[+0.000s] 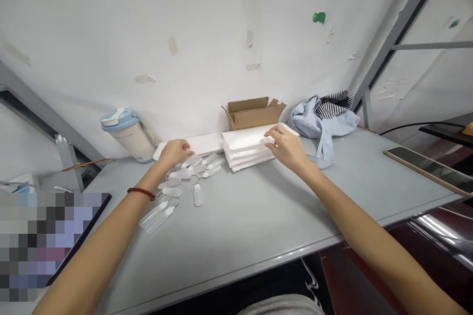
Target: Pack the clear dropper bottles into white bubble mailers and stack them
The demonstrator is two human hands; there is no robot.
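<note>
At the back edge of the pile of small clear plastic tags [181, 173], some with loops, is my left hand [173, 152]. Its fingers are bent, with a small gap to the thumb, and nothing shows between them. My right hand [288, 146] rests against the stack of white, shiny plastic packets [244, 145]. Thumb and forefinger are apart in a curve at the top layers; I see no firm grip. One tag [198, 195] lies apart in front of the pile, and longer clear sleeves [158, 216] lie at its near left.
Behind the packets stands an open cardboard box [254, 114]. A blue-lidded cup [129, 133] is at the back left, a light blue cloth [321, 118] at the back right. A phone [428, 167] lies right on the grey table [240, 226]; a blurred screen [51, 241] is left.
</note>
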